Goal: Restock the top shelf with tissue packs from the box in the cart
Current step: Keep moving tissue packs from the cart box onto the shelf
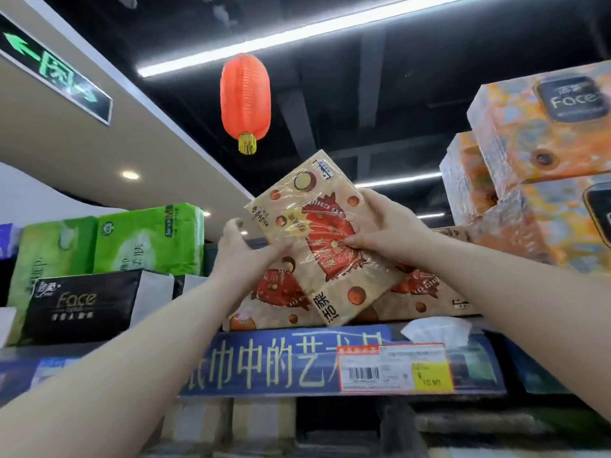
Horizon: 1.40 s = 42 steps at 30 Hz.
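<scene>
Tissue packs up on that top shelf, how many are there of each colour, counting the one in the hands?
Tan packs with red print: 3, one held in both hands, two on the shelf
Green packs: 2
Black Face pack: 1
Orange Face packs: 3 that I can tell apart
Total: 9

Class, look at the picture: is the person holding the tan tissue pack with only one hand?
No. Both the left hand and the right hand grip the tan tissue pack, one at each side.
</scene>
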Available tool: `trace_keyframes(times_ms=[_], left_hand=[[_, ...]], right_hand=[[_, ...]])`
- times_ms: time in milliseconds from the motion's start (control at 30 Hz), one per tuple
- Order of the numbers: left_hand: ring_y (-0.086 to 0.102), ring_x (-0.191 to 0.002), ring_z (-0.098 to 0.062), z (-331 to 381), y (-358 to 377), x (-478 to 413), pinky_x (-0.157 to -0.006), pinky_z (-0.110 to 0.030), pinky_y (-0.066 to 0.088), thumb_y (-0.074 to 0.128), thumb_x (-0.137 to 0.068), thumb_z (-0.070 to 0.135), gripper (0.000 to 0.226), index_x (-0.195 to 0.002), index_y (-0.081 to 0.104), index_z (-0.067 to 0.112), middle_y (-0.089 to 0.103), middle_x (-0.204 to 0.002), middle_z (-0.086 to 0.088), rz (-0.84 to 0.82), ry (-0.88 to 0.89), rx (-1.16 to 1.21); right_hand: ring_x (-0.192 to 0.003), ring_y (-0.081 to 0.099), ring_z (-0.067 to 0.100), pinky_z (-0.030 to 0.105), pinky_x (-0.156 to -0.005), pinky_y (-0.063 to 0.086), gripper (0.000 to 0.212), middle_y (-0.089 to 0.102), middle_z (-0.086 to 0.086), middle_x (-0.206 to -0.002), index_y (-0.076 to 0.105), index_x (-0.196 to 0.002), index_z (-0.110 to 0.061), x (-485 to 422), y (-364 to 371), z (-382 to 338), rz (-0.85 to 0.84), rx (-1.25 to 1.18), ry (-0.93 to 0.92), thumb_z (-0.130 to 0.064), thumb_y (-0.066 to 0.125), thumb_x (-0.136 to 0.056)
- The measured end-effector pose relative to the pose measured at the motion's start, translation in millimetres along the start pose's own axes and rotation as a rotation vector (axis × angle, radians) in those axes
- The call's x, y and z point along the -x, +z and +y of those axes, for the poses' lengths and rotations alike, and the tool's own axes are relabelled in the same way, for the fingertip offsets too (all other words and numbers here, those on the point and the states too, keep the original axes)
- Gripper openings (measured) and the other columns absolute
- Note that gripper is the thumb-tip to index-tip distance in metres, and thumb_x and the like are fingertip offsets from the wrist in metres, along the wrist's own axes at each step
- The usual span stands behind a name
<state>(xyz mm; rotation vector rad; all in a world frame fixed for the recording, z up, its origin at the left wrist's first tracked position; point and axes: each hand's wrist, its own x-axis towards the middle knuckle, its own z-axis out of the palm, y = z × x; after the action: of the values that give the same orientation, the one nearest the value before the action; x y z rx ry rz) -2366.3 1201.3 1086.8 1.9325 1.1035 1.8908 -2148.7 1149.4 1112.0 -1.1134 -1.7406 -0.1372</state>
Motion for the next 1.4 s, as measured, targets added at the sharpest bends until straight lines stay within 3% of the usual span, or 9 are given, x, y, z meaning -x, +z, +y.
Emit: trace_keyframes(times_ms=[133,267,400,567,733,867,1100,1267,1400], left_hand=[[0.026,-0.140,-0.023,2.6,-14.7,-18.6,-0.084,-0.027,0.043,0.078,-0.071,0.043,0.104,-0.150,0.013,0.023,0.021,-0.156,-0.004,0.073,0.180,-0.102],[0.033,-0.137,-0.022,0.5,-10.8,-25.5,-0.108,-0.044,0.036,0.080,-0.068,0.042,0.111,-0.151,0.010,0.021,0.031,-0.152,-0.003,-0.062,0.190,-0.029],[0.052,-0.113,-0.016,-12.8,-7.3,-29.0,-0.091,-0.033,0.045,0.084,-0.063,0.037,0.089,-0.137,0.038,0.020,0.052,-0.124,0.005,-0.044,0.138,-0.054],[0.058,-0.103,-0.026,-39.5,-6.3,-27.6,-0.090,-0.046,0.051,0.087,-0.058,0.041,0.079,-0.118,0.047,0.010,0.057,-0.114,-0.008,-0.126,-0.123,-0.178],[0.057,-0.106,-0.029,-45.5,-7.5,-31.1,-0.091,-0.049,0.050,0.087,-0.061,0.033,0.083,-0.124,0.040,0.009,0.056,-0.118,-0.012,-0.121,-0.187,-0.132],[0.042,-0.128,-0.029,-45.5,-6.1,-28.8,-0.103,-0.046,0.040,0.085,-0.066,0.024,0.115,-0.148,0.005,0.024,0.036,-0.144,-0.009,-0.146,-0.084,-0.083],[0.035,-0.131,-0.028,-48.2,-7.1,-27.7,-0.105,-0.044,0.037,0.080,-0.072,0.025,0.107,-0.150,0.007,0.030,0.022,-0.151,-0.007,-0.187,0.005,-0.133],[0.022,-0.139,-0.027,-49.3,-4.6,-28.7,-0.113,-0.046,0.026,0.080,-0.068,0.042,0.106,-0.150,0.015,0.025,0.020,-0.152,-0.007,-0.053,0.101,-0.304],[0.016,-0.144,-0.023,-28.8,-3.2,-24.2,-0.115,-0.054,0.017,0.076,-0.063,0.057,0.106,-0.149,0.022,0.024,0.027,-0.153,-0.001,0.087,0.339,-0.421]], right_hand=[[-0.108,0.048,0.010,0.030,-0.090,0.042,0.081,0.048,-0.010,-0.119,0.028,-0.146,-0.033,-13.2,-3.5,-11.9,-0.076,0.123,-0.018,-0.026,0.074,-0.079],[-0.091,0.047,0.001,0.019,-0.070,0.041,0.078,0.043,-0.015,-0.111,0.026,-0.146,-0.037,-25.5,1.4,-31.8,-0.216,0.253,-0.031,-0.025,0.071,-0.082],[-0.118,0.048,0.016,0.031,-0.085,0.045,0.083,0.046,-0.008,-0.134,0.023,-0.147,-0.040,-35.0,12.2,-48.1,-0.299,0.443,-0.056,-0.030,0.072,-0.080],[-0.128,0.043,0.019,0.034,-0.101,0.037,0.077,0.044,-0.003,-0.142,0.032,-0.145,-0.029,-36.7,14.8,-44.7,-0.344,0.634,-0.046,-0.038,0.071,-0.080],[-0.137,0.035,0.026,0.041,-0.106,0.035,0.102,0.032,0.003,-0.152,0.012,-0.151,-0.029,-22.5,-3.9,-12.5,-0.271,0.443,0.187,-0.045,0.076,-0.072],[-0.111,0.060,0.027,0.050,-0.096,0.049,0.095,0.057,0.006,-0.130,0.023,-0.146,-0.034,-12.3,2.4,12.8,-0.298,0.136,0.362,-0.041,0.079,-0.069],[-0.101,0.063,0.022,0.046,-0.089,0.052,0.082,0.063,0.001,-0.112,0.030,-0.139,-0.034,-9.6,9.3,16.8,-0.355,0.013,0.325,-0.029,0.078,-0.072],[-0.089,0.067,0.016,0.047,-0.082,0.053,0.087,0.066,-0.004,-0.102,0.026,-0.145,-0.032,-22.6,5.8,8.9,-0.189,-0.043,0.191,-0.024,0.076,-0.075],[-0.096,0.062,0.016,0.032,-0.071,0.055,0.080,0.055,-0.001,-0.122,0.032,-0.142,-0.026,-38.9,1.9,-13.0,-0.045,-0.049,0.067,-0.029,0.076,-0.076]])
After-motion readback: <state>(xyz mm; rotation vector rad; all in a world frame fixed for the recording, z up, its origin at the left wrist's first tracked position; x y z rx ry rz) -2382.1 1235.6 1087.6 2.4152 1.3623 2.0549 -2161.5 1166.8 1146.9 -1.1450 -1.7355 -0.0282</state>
